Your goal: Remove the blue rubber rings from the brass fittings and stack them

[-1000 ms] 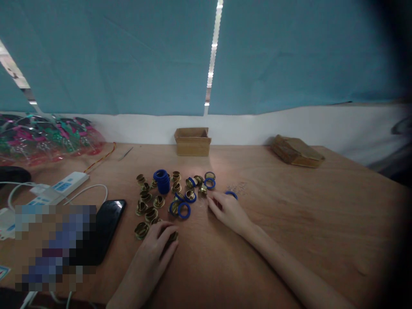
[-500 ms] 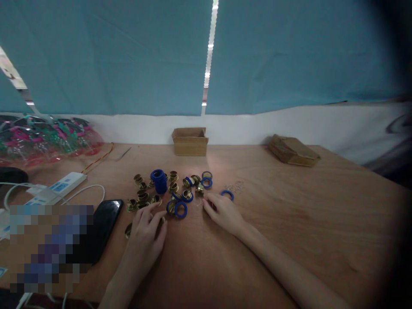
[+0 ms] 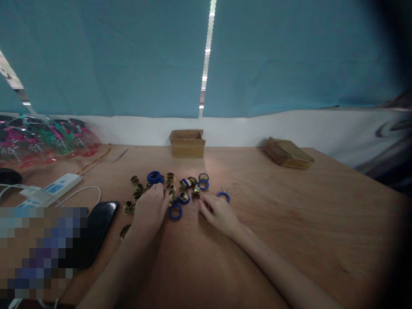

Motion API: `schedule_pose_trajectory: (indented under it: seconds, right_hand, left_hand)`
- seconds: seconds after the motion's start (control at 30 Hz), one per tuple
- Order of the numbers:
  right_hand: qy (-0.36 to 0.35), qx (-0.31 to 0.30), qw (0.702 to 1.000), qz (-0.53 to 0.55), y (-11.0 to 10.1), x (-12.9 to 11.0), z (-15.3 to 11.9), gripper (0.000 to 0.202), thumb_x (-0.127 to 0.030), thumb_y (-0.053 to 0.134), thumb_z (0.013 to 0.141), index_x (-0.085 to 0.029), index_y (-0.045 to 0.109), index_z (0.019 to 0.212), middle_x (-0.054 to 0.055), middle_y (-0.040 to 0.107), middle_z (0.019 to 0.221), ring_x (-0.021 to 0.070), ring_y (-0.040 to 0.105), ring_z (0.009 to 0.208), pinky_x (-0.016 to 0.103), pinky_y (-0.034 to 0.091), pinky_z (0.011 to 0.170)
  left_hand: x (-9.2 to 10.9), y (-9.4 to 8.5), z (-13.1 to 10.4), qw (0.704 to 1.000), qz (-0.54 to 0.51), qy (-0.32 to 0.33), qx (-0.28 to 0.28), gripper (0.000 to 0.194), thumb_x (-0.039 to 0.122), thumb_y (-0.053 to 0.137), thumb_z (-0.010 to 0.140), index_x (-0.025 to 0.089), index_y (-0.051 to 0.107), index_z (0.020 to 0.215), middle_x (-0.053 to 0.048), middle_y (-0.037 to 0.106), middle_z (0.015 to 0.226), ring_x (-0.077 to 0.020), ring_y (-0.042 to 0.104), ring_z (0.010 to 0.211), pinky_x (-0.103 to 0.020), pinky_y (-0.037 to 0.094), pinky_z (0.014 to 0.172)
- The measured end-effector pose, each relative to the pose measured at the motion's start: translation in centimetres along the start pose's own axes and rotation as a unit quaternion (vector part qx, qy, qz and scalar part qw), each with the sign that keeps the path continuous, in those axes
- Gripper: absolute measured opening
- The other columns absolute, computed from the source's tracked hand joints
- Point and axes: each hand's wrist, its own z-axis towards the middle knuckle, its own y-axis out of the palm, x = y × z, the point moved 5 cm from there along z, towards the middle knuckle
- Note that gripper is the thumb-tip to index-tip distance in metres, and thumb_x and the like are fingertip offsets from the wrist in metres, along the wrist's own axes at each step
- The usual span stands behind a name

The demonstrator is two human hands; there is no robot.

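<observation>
My left hand (image 3: 150, 208) reaches over the left part of a group of brass-coloured flanged metal fittings. Its fingers are curled away behind the back of the hand, beside a stack of blue rings (image 3: 155, 177), and what they touch is hidden. One brass fitting (image 3: 171, 197) shows by its thumb. My right hand (image 3: 220, 213) rests on the table with thumb and forefinger drawn together near another brass fitting (image 3: 196, 191); anything between the fingertips is too small to name. Loose blue rings lie around, one (image 3: 175, 212) in front and another (image 3: 223, 197) beyond my right hand.
Small, thin, clear bits (image 3: 231, 189) are scattered right of the fittings. An open cardboard box (image 3: 187, 149) stands at the back; another box (image 3: 288, 153) lies back right. On the left are a black phone (image 3: 98, 231), a power strip (image 3: 59, 185) with cables, and plastic-wrapped goods (image 3: 45, 139).
My left hand has moved forward from the near fittings to the stack of blue rings, covering several fittings. The right hand stays at nearly the same spot. The whole view has shifted slightly.
</observation>
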Motion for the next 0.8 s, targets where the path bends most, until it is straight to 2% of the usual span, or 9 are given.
schedule_pose_trajectory:
  seconds: [0.1, 0.2, 0.3, 0.4, 0.5, 0.57, 0.67, 0.8]
  right_hand:
    - [0.016, 0.028, 0.998, 0.05, -0.8, -0.6, -0.1, 0.02, -0.025, 0.04, 0.094, -0.019, 0.056, 0.083, 0.003, 0.061, 0.075, 0.0159, 0.057, 0.068, 0.026, 0.038, 0.063]
    - [0.044, 0.059, 0.99, 0.117, -1.6, -1.2, -0.2, 0.017, -0.028, 0.04, 0.095, -0.02, 0.055, 0.097, 0.001, 0.061, 0.075, 0.0144, 0.055, 0.063, 0.026, 0.039, 0.06]
    - [0.055, 0.075, 0.983, 0.156, -1.9, -1.5, -0.3, 0.015, -0.028, 0.042, 0.095, -0.02, 0.053, 0.1, 0.0, 0.061, 0.074, 0.0137, 0.054, 0.06, 0.024, 0.039, 0.057]
    - [0.057, 0.09, 0.984, 0.144, -1.9, -1.2, -0.2, 0.013, -0.024, 0.042, 0.095, -0.019, 0.053, 0.093, 0.002, 0.06, 0.074, 0.0146, 0.056, 0.063, 0.025, 0.039, 0.058]
    - [0.057, 0.106, 0.986, 0.118, -2.0, -0.8, -0.2, 0.013, -0.021, 0.042, 0.094, -0.018, 0.054, 0.094, 0.003, 0.061, 0.075, 0.0167, 0.059, 0.069, 0.026, 0.041, 0.061]
    - [0.048, 0.115, 0.985, 0.119, -2.1, -0.7, -0.2, 0.014, -0.02, 0.042, 0.094, -0.018, 0.055, 0.098, 0.004, 0.062, 0.076, 0.0176, 0.061, 0.073, 0.026, 0.044, 0.063]
    - [0.03, 0.141, 0.983, 0.114, -2.4, -0.9, -0.5, 0.014, -0.02, 0.043, 0.094, -0.018, 0.054, 0.103, 0.005, 0.065, 0.081, 0.0176, 0.063, 0.075, 0.027, 0.047, 0.065]
    - [-0.014, 0.154, 0.986, 0.055, -2.3, -1.6, -1.0, 0.013, -0.021, 0.047, 0.092, -0.018, 0.053, 0.104, 0.007, 0.067, 0.089, 0.0178, 0.065, 0.075, 0.027, 0.049, 0.065]
  left_hand:
    - [0.9, -1.2, 1.5, 0.996, -0.081, 0.0, 0.028, 0.018, 0.03, 0.042, 0.092, 0.017, 0.053, 0.087, -0.007, 0.066, 0.081, -0.0214, 0.065, 0.073, -0.028, 0.044, 0.063]
    - [2.4, -0.3, 2.3, 0.963, -0.266, 0.038, 0.016, 0.014, 0.03, 0.047, 0.09, 0.018, 0.051, 0.084, -0.004, 0.067, 0.078, -0.0183, 0.066, 0.071, -0.026, 0.045, 0.063]
    - [3.9, 1.9, 2.0, 0.904, -0.425, 0.041, 0.0, 0.014, 0.031, 0.051, 0.088, 0.019, 0.049, 0.082, -0.002, 0.066, 0.076, -0.0169, 0.066, 0.07, -0.025, 0.048, 0.063]
    - [4.9, 3.8, 1.0, 0.828, -0.56, 0.007, -0.006, 0.014, 0.032, 0.054, 0.087, 0.019, 0.049, 0.086, -0.003, 0.067, 0.083, -0.0171, 0.067, 0.078, -0.027, 0.051, 0.068]
    - [5.7, 4.6, 0.3, 0.749, -0.662, 0.007, -0.027, 0.015, 0.028, 0.059, 0.084, 0.019, 0.048, 0.086, -0.002, 0.065, 0.09, -0.0157, 0.067, 0.086, -0.026, 0.052, 0.076]
    - [5.8, 4.7, 0.2, 0.713, -0.701, 0.005, -0.029, 0.017, 0.024, 0.062, 0.082, 0.02, 0.048, 0.091, -0.002, 0.064, 0.096, -0.0147, 0.066, 0.092, -0.027, 0.051, 0.083]
    - [5.4, 5.0, 0.4, 0.686, -0.727, -0.019, -0.034, 0.03, 0.022, 0.063, 0.081, 0.02, 0.048, 0.106, -0.007, 0.064, 0.11, -0.0176, 0.062, 0.107, -0.032, 0.049, 0.092]
    - [5.3, 5.4, 0.6, 0.68, -0.729, -0.042, -0.061, 0.028, 0.028, 0.062, 0.082, 0.015, 0.057, 0.107, -0.011, 0.065, 0.116, -0.0216, 0.061, 0.109, -0.036, 0.049, 0.094]
